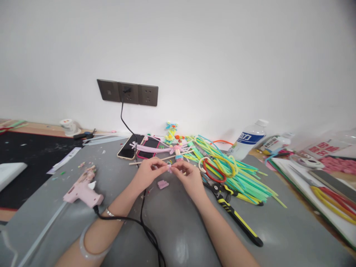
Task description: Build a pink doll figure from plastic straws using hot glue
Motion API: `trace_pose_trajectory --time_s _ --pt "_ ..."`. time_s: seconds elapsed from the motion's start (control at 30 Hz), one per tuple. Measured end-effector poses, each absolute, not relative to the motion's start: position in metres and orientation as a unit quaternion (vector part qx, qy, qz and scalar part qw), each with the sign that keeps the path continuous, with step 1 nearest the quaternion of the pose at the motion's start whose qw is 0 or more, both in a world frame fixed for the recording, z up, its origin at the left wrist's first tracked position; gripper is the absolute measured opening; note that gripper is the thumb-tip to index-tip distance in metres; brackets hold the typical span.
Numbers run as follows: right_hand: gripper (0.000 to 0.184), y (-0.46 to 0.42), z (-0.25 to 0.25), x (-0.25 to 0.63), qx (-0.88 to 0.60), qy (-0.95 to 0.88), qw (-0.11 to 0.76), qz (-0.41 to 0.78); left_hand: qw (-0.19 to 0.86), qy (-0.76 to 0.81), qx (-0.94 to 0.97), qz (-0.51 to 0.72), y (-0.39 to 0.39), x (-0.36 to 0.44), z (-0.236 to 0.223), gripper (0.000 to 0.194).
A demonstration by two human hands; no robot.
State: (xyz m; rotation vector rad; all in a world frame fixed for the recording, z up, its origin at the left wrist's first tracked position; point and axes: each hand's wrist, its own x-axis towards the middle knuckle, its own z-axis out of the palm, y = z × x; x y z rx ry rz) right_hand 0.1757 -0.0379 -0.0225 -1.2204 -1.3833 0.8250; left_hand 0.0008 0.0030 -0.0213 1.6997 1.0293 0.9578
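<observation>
My left hand (pixel 152 171) and my right hand (pixel 188 176) meet above the middle of the grey table, thumbs and fingers pinched together. Between the fingertips is a small pale-purple fuzzy piece (pixel 169 168), apparently bent pipe cleaner; its exact shape is too small to make out. Just below it on the table lies a short pink-purple fuzzy piece (pixel 162 184). Behind the hands are a bundle of pale-pink pipe cleaners (pixel 152 149), a wooden stick (pixel 136 163) and two phones (pixel 128 150), partly covered. A small yellow-and-blue pipe-cleaner figure (pixel 171 133) stands near the wall.
A pink glue gun (pixel 85 193) lies at left, its black cord (pixel 125 218) running under my left forearm. Green and yellow pipe cleaners (pixel 236 174) spread at right beside black-yellow pliers (pixel 236 218). A plastic bottle (pixel 247 139) stands behind them. Scissors (pixel 325 193) lie farther right.
</observation>
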Motion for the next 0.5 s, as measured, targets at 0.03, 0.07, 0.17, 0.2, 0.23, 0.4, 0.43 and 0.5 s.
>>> trace_pose_trajectory --time_s 0.03,0.07,0.17,0.2,0.23,0.4,0.43,0.5 --pt "0.015 -0.0387 -0.0221 0.1746 -0.512 -0.583 0.533 0.337 0.45 0.416 0.689 0.387 0.0031 0.0007 -0.0214 0.022" --pt "0.015 -0.0395 -0.0219 0.1736 -0.514 -0.585 0.535 0.329 0.449 0.416 0.689 0.388 0.0031 0.0008 -0.0213 0.022" --pt "0.014 -0.0413 -0.0227 0.1708 -0.519 -0.587 0.541 0.307 0.45 0.418 0.683 0.394 0.0029 0.0013 -0.0202 0.021" --pt "0.014 -0.0417 -0.0231 0.1701 -0.52 -0.588 0.542 0.301 0.45 0.419 0.682 0.396 0.0027 0.0015 -0.0198 0.021" --pt "0.014 -0.0419 -0.0235 0.1696 -0.52 -0.589 0.543 0.297 0.45 0.419 0.681 0.398 0.0026 0.0017 -0.0195 0.022" --pt "0.014 -0.0416 -0.0248 0.1693 -0.523 -0.597 0.537 0.286 0.446 0.421 0.68 0.402 0.0027 0.0015 -0.0204 0.022" --pt "0.014 -0.0416 -0.0249 0.1693 -0.523 -0.597 0.538 0.285 0.446 0.422 0.68 0.401 0.0029 0.0014 -0.0209 0.022" --pt "0.013 -0.0418 -0.0247 0.1689 -0.522 -0.596 0.54 0.282 0.449 0.423 0.678 0.4 0.0031 0.0014 -0.0219 0.022"
